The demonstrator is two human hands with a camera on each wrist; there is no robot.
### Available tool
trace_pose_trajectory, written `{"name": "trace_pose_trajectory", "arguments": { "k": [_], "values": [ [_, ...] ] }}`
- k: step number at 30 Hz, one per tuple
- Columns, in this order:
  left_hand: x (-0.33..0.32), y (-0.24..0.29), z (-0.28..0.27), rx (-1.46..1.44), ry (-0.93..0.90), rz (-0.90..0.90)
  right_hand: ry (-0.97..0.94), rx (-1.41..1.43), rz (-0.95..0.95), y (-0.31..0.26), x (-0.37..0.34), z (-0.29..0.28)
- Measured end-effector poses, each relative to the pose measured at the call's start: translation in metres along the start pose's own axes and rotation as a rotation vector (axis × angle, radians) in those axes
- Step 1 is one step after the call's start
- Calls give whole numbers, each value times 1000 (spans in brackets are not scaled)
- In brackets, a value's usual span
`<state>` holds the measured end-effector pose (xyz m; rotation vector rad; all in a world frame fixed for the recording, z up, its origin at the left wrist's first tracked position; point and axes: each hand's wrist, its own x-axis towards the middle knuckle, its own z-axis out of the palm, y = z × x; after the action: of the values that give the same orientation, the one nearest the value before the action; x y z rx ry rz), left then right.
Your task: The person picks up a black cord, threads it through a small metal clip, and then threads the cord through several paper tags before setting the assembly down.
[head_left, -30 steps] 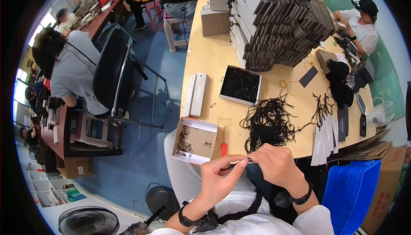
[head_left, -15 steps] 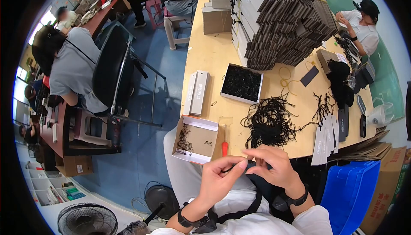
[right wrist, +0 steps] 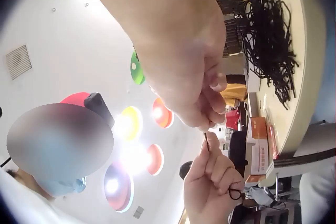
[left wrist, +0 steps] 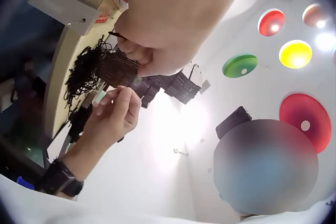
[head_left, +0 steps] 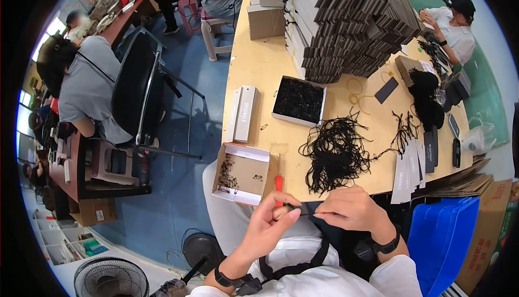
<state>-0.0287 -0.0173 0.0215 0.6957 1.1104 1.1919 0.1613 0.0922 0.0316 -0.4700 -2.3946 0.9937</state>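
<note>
1. Two hands, yours, bare, banded at the wrist, raised at the table's near edge in the head view; clock directions below run from between them, 12 o'clock being straight ahead.
2. Left hand (head_left: 270, 225): closed at the fingertips, thumb and forefinger pinching a thin black cord (right wrist: 234, 193). One dark length stands out past the tips towards your other hand; a small loop shows beside the curled fingers.
3. Right hand (head_left: 351, 210): fingers bent, thumb and forefinger drawn together, tips near the cord's end. Whether they have hold of it, you cannot tell.
4. One tangled heap of black cords (head_left: 336, 154), on the table at 1 o'clock.
5. One white box of black pieces (head_left: 298, 101), at 12 o'clock, beyond the heap's left side.
6. One shallow open box (head_left: 250, 163), small dark loops inside, at 10 o'clock.
7. One red-handled tool (head_left: 279, 183), beside that box's right wall.
8. Two pale printed pieces (head_left: 244, 114), side by side, at 11 o'clock.
9. One tall stack of grey cards (head_left: 346, 37), towards 12 o'clock, farthest out.
10. Several white strips (head_left: 405, 175), fanned, at 2 o'clock.
11. One blue bin (head_left: 440, 237), at 3 o'clock.
</note>
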Motion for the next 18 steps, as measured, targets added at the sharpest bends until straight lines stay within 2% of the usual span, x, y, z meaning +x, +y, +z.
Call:
{"name": "trace_pose_trajectory", "arguments": {
  "k": [5,7,10,17,18],
  "values": [
    [-7,-11,-16,178,-84,13,-56,200,35,-2,-11,-3],
    [-12,-9,-18,286,-52,131,-154,447,308,-7,-17,-9],
    [-23,-6,-22,269,46,47,-126,484,272,-2,-25,-6],
    [-31,-14,-34,220,115,42,-97,395,191,1,-27,0],
    [-31,-17,-35,66,157,33,-72,359,167,2,-27,2]
  ]
}}
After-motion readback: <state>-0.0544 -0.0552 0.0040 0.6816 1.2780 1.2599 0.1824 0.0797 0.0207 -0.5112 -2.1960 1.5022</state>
